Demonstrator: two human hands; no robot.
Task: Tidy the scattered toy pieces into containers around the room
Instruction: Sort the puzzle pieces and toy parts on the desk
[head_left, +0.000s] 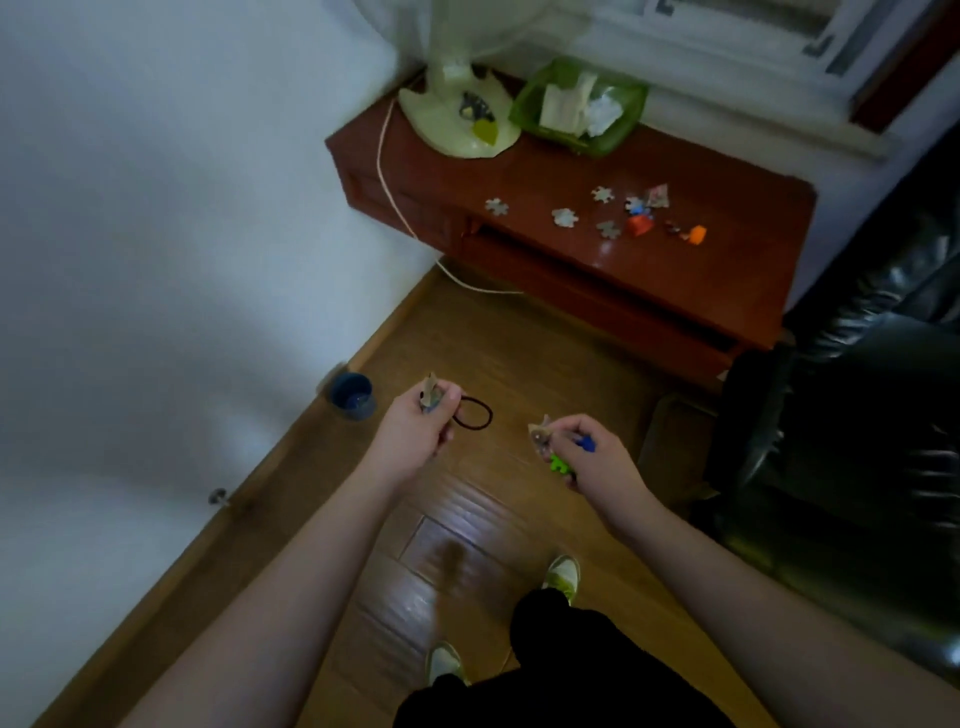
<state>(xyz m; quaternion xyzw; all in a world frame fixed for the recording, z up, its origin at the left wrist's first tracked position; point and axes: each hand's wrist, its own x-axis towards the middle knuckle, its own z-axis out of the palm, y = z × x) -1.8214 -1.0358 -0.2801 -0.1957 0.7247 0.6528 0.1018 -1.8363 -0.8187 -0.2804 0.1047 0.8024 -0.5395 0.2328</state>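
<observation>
- The left hand (415, 434) is curled closed around a few flat jigsaw pieces (430, 399), greyish with cardboard-coloured backs, which stick up past the thumb; a dark hair band (474, 413) loops out from under the fingers.
- The right hand (592, 460) is likewise closed on a small bundle: more pale puzzle pieces (540, 434) at the thumb side, a blue brick (586, 443) and a bright green brick (560, 464) poking out below.
- Both hands hover over the wooden floor (467, 519), apart from each other, well short of the cabinet.
- On the red-brown cabinet (571, 171) lie more scattered pieces (602, 210): pale snowflake-edged puzzle bits toward the middle of the top, and a cluster with orange bricks (696, 235) nearer its right front edge.
- A green tray (524, 104) holding white paper sits at the cabinet's back edge, just beside a pale fan base (452, 124) at the back left corner.
- A blue cup (353, 396) stands on the floor against the white wall (156, 234), to the left of the left hand.
- A black armchair (857, 415) closes in the right side; open floor runs between it and the wall, up to the cabinet's front.
</observation>
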